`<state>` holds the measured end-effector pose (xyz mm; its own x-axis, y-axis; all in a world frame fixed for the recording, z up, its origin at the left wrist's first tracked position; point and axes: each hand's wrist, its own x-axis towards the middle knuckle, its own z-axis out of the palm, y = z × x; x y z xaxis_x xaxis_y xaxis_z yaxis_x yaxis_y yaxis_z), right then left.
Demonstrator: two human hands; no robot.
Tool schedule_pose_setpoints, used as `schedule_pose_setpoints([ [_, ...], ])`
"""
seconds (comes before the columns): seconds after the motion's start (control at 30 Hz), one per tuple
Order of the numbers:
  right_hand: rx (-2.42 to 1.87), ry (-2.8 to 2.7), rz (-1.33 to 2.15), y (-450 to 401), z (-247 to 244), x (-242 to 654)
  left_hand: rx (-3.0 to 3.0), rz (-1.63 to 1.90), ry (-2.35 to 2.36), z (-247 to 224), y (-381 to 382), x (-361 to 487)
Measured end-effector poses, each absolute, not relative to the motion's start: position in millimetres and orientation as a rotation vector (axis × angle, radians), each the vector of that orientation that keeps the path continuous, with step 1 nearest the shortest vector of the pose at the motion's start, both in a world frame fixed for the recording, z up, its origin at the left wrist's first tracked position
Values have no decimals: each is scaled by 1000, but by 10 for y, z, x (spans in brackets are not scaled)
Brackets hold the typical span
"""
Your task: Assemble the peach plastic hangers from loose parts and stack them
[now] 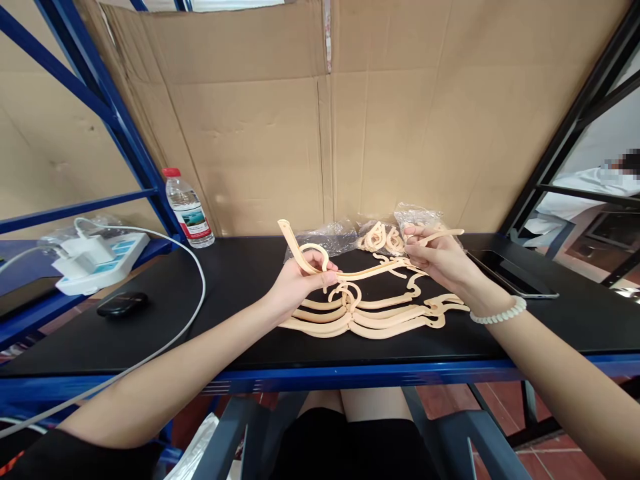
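Note:
My left hand (306, 275) is closed round a beige plastic hanger (367, 272), near its hook. One arm of this hanger rises to the upper left, and the other reaches right, toward my right hand. In my right hand (434, 253), pinched between the fingers, is a slim curved beige piece (445, 233) that points right. Below both hands, several beige hangers (320, 328) lie stacked on the black tabletop. Behind them, clear plastic bags (327, 239) lie near the cardboard, with folded beige pieces (375, 238) at one of them.
At the left are a water bottle (190, 212), a white power strip (117, 263), a black mouse (123, 304) and a white cable (204, 283). A dark tablet (510, 273) lies at the right. Cardboard (250, 147) stands behind the table. Another person (590, 183) is partly visible far right.

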<state>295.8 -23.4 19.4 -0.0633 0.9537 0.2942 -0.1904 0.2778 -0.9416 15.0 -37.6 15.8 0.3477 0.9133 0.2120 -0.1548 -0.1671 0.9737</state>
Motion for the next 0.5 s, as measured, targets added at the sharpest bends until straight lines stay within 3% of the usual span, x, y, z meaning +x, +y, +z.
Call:
schedule_pose_setpoints([
  [0.5,-806,-1170,1240,-186,159,3036,1499,1180,777,97,-303,124],
])
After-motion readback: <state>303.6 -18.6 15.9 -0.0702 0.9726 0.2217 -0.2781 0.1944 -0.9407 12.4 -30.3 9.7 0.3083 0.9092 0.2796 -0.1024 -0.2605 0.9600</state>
